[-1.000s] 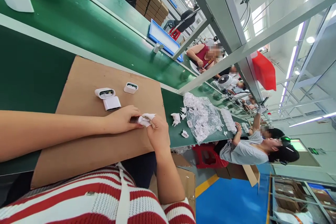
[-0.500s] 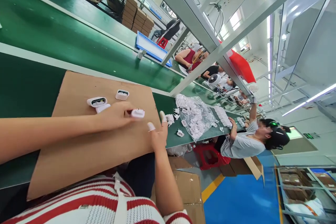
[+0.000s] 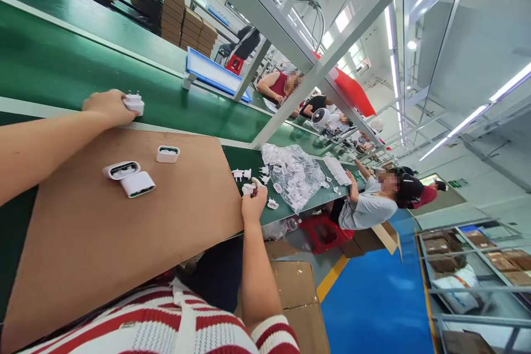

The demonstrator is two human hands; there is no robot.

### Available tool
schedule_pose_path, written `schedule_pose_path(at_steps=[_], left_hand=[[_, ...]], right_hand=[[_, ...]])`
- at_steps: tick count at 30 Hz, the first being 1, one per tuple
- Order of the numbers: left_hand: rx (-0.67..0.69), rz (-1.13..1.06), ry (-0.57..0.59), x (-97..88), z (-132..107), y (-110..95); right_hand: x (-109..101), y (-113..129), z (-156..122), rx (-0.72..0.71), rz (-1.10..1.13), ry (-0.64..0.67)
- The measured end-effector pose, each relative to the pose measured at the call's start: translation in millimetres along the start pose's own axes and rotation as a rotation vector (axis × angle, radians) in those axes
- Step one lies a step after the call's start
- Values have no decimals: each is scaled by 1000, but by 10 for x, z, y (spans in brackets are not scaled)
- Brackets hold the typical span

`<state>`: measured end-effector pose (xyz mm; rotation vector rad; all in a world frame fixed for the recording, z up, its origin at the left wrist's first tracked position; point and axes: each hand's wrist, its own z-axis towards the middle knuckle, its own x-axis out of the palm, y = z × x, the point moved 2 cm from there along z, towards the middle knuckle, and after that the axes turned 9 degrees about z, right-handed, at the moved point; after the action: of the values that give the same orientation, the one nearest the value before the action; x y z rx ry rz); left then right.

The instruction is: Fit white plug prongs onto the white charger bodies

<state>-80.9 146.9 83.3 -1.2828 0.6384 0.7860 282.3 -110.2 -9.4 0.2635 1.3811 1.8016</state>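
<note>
My left hand is closed around a white plug adapter, its two prongs pointing up, above the near edge of the green belt. My right hand, white covers on its fingertips, pinches a white plug piece at the cardboard's right edge. Several similar pronged pieces lie around it on the green table. On the cardboard sheet are three white housings: an open one showing parts inside, one leaning against it, and one standing apart.
A clear plastic bag full of white pieces lies right of the cardboard. A metal post rises beside the belt. Across it sits a blue-rimmed tray. A co-worker in grey sits farther along, near white pieces in rows.
My left hand has moved left and away from me, carrying the white adapter from over the cardboard to the belt's edge. My right hand, open before, has closed on a plug piece.
</note>
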Motion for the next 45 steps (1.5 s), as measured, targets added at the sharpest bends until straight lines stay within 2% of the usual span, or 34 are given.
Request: schedule_pose_path(at_steps=[2,3,4,5,7,9,11,14,18,20,22,25,28,30,35,37,40,45], left_hand=[[0,100,-144,17,-76,-49],[81,124,-200,21,-146,-108],[203,132,-204,31,-229,-180],[324,160,-147,50,-319,-252],[477,267,94,107,-492,-359],[516,383,318,154,-634,-406],[490,445,433,165,-737,-426],[448,429,467,142,-898,-492],[579,283,441,205,-1327,-689],[621,183,457,318,-1609,-759],[634,107,464,459,-1861,-779],[620,-5,478,670,-2090,-736],[607,-170,457,806,-2145,-672],[609,-225,454,848,-2139,-641],[586,-303,482,845,-2127,-611],[591,-343,496,832,-2129,-616],[609,-354,495,825,-2125,-623],[622,-373,489,851,-2115,-622]], right_hand=[[-3,-29,-8,79,224,-26],[3,-29,-20,118,324,-30],[13,-15,-38,142,390,-20],[23,15,-60,147,425,2],[43,119,-117,85,419,69],[61,255,-183,-25,352,145],[89,382,-247,-87,316,209],[147,515,-325,14,445,236],[183,637,-396,163,604,214],[171,700,-419,153,594,277],[150,766,-436,78,541,366],[132,838,-451,6,467,452],[135,863,-460,78,499,455],[129,880,-463,70,517,436],[91,900,-439,54,543,510],[60,907,-401,49,482,532],[11,967,-324,-70,226,557],[69,1153,-253,-362,-167,744]])
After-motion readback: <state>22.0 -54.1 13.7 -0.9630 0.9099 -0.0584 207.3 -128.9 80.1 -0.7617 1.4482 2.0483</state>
